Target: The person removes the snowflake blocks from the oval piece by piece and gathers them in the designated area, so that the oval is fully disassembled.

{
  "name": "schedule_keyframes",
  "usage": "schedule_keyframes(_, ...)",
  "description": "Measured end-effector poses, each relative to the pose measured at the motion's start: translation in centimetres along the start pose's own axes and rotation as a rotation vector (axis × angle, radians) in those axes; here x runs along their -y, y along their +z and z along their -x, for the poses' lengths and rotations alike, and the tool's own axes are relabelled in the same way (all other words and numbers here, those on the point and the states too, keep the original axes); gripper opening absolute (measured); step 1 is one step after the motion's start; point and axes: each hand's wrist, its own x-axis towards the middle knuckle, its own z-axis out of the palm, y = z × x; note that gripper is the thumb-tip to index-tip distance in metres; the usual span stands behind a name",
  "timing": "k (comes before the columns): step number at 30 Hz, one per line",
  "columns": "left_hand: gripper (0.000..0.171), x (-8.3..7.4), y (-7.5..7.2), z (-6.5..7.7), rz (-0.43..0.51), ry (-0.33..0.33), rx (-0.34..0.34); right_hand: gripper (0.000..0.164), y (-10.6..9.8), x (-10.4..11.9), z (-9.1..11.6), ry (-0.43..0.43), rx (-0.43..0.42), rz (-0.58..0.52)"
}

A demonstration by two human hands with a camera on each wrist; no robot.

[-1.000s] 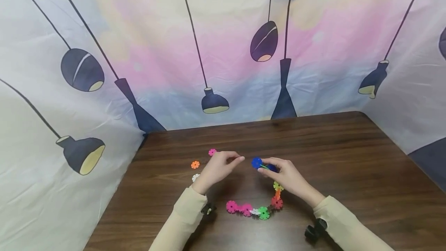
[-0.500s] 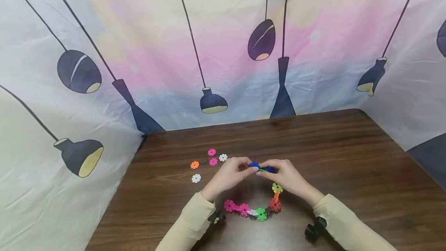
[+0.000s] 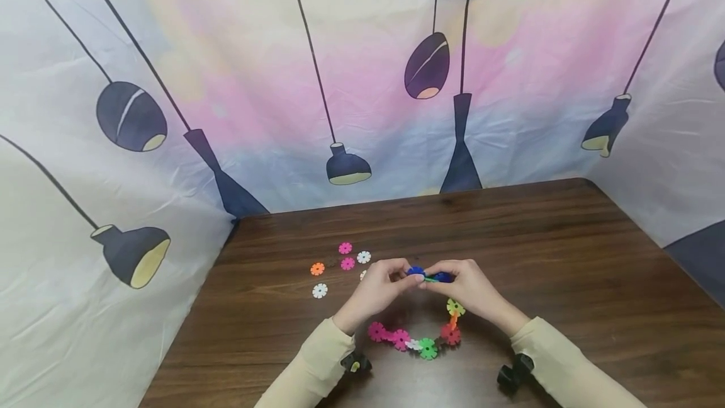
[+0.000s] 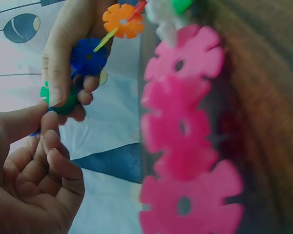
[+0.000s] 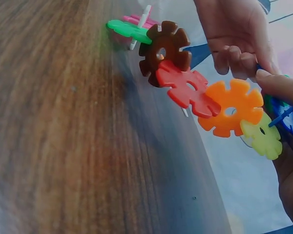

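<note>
Head view, below centre: left hand (image 3: 378,288) pinches a blue disc (image 3: 416,271), right hand (image 3: 472,285) pinches a green disc (image 4: 68,104).

Smooth plastic, grained wood, cloth
At lower centre of the head view we see discs (image 3: 423,351) of smooth, shiny plastic; around them, a softly glossy wood-grain tabletop (image 3: 566,257); across the top, a wrinkled cloth backdrop (image 3: 255,36); along the bottom, matt cloth sleeves (image 3: 308,367).

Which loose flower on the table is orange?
The orange flower at the group's left, just beyond a white flower; no other visible loose one is orange.
</note>
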Motion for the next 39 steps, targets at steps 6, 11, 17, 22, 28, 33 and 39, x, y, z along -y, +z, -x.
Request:
schedule_keyframes(6, 0.021, 0.0, 0.3, 0.2, 0.019, 0.002, -0.019, 0.023, 0.0, -0.1, 0.0, 0.003, -0.009, -0.004)
schedule_keyframes(11, 0.022, -0.3, 0.4, 0.2, -0.024, 0.043, -0.028, 0.023, 0.0, 0.0, 0.0, -0.004, -0.022, 0.009)
schedule_keyframes(17, 0.022, -0.4, 0.5, 0.2, -0.035, 0.050, -0.048, 0.021, -0.1, 0.0, 0.0, -0.016, -0.035, 0.018)
schedule_keyframes(22, 0.022, -0.6, 0.4, 0.4, -0.033, 0.038, -0.051, 0.020, 0.1, 0.0, 0.1, -0.024, -0.039, 0.012)
schedule_keyframes(28, 0.021, -0.4, 0.0, 0.4, -0.006, 0.022, -0.023, 0.020, 0.3, -0.1, 0.2, -0.035, -0.046, 0.009)
schedule_keyframes(33, 0.020, -0.1, -0.5, 0.2, 0.045, -0.003, 0.027, 0.019, 0.6, -0.2, 0.2, -0.040, -0.034, -0.022)
schedule_keyframes(39, 0.024, 0.2, -1.2, 0.2, 0.099, -0.027, 0.061, 0.021, 0.4, -0.1, 0.2, -0.037, -0.004, -0.032)
